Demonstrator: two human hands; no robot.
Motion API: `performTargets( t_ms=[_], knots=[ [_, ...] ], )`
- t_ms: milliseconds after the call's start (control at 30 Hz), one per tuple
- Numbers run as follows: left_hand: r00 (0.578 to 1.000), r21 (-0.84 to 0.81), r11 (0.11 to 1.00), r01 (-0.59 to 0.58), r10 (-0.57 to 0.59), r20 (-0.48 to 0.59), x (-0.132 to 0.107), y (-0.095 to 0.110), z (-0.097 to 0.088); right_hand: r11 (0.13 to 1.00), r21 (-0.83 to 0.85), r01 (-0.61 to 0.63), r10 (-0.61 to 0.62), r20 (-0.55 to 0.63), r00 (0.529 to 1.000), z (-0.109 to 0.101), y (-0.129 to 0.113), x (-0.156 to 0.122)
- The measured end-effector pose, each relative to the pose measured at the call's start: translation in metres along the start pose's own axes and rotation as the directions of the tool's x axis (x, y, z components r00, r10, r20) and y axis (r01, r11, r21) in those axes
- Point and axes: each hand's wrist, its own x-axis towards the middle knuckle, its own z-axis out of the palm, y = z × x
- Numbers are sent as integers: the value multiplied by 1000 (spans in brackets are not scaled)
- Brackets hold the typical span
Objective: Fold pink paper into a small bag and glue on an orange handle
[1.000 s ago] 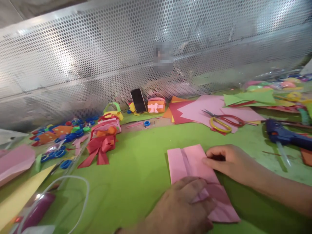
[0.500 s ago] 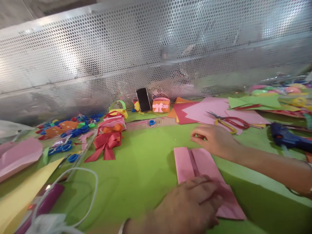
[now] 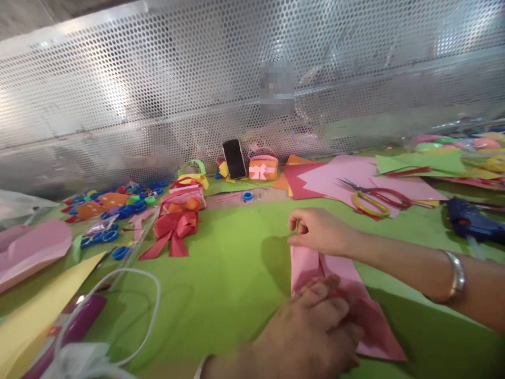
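Note:
A folded pink sheet of paper (image 3: 376, 326), with two flaps meeting along a lengthwise slit, lies on the green tabletop at the lower right. My left hand (image 3: 311, 326) rests palm down across its lower part, fingers laid over the flaps and slightly bent. Curled at the sheet's far left corner is my right hand (image 3: 321, 229), its thumb side touching or just above the edge. A small gap shows between its thumb and forefinger, with no paper seen in it. The hands hide much of the sheet.
Red-and-yellow-handled scissors (image 3: 371, 202) lie on loose coloured sheets beyond my right hand. A blue glue gun (image 3: 473, 218) is at right. A red paper bow (image 3: 173, 234), a phone (image 3: 234, 159) and an orange paper bag (image 3: 262, 169) stand farther back. A white cable (image 3: 158, 300) loops at left.
My right hand has moved left and down, from beyond the sheet to its far left corner. My left hand stays on the lower part. The view has shifted slightly.

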Motion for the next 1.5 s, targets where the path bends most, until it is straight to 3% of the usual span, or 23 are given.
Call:
performTargets(
  t_ms=[167,467,633,800,867,933,1033,1100,1200,1300,1400,1500],
  knots=[
    [961,-10,962,274,-274,29,-8,5,7,991,-102,85,-84,11,996,11,8,1],
    [923,-10,927,376,-374,87,-12,5,11,957,-261,124,-138,-33,990,16,3,-2],
    [849,-1,851,526,-525,67,-8,6,20,958,-283,42,-51,-22,998,23,2,-1],
    [914,-47,916,399,-393,98,-17,5,14,942,-324,-88,65,-82,995,11,22,26],
    [915,-66,915,397,-390,100,-19,5,16,933,-337,-126,89,-124,988,2,25,33],
    [883,-74,881,468,-462,79,-19,4,24,933,-340,-119,75,-141,987,-4,22,30],
    [792,-97,788,608,-610,12,-16,1,38,948,-319,-10,-22,-96,995,-1,14,13],
    [774,-112,768,631,-632,27,-12,0,39,954,-295,54,-76,-65,995,5,14,2],
    [793,-75,789,609,-604,82,-7,2,23,959,-282,6,-52,-157,986,4,29,-5],
    [874,-14,878,479,-475,105,-2,6,-1,972,-233,-39,-19,-241,970,-9,52,-12],
    [947,140,941,308,-318,53,-2,8,-15,989,-148,-8,-23,-206,978,-18,65,-28],
    [962,259,928,267,-271,-20,-3,9,-18,998,-65,18,-29,-173,985,-17,67,-45]
  ],
)
